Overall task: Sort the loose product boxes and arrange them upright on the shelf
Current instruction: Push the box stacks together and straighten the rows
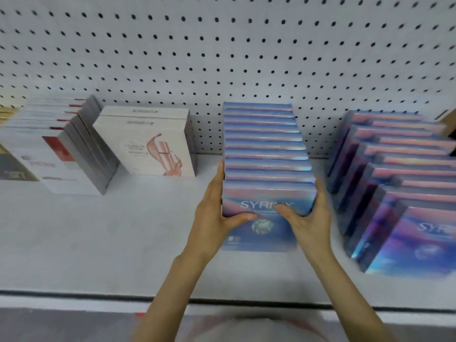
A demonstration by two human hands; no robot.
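A row of several blue and pink SYRINX boxes (264, 154) stands upright on the white shelf (98, 238), running from the pegboard toward me. My left hand (214, 213) grips the left side of the row's front box, thumb across its face. Gripping the right side of the same box is my right hand (306, 218), with its thumb over the printed name. Another row of the same boxes (399, 193) stands to the right, staggered and leaning.
Two cream boxes with a pink figure (148, 141) stand left of centre. Further left leans a row of white and grey boxes with red marks (61, 146). A white pegboard (222, 50) backs the shelf. The shelf's front edge (74, 294) runs below my arms.
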